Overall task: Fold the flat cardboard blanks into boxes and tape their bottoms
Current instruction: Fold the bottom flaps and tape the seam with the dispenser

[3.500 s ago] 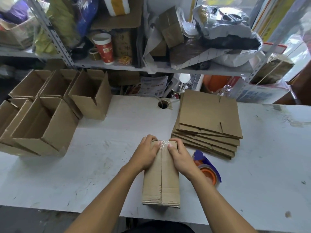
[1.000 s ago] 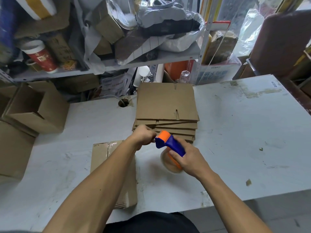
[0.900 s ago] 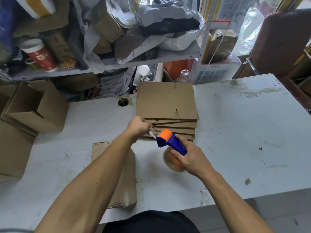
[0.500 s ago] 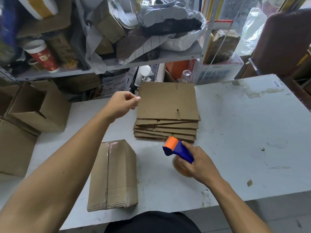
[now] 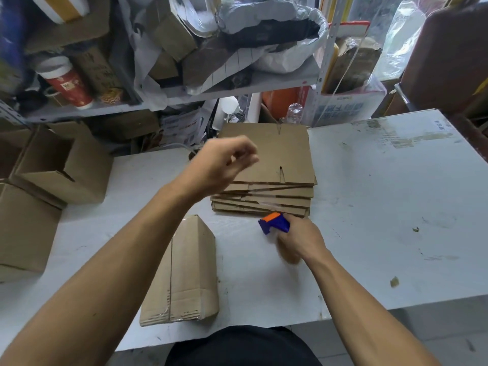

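Head view: right hand grips the blue-and-orange tape dispenser beside the stack of flat brown cardboard blanks; left hand hovers, fingers loosely curled, holding nothing; taped brown cardboard box lies on the white table.

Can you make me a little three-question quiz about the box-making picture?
1. True or false: the right hand holds the tape dispenser.
2. Where does the taped box lie: A) on the stack of flat blanks, B) on the white table, C) on the shelf?
3. Fill in: the left hand is raised above the ____.

Key: 1 true; 2 B; 3 stack of flat blanks.
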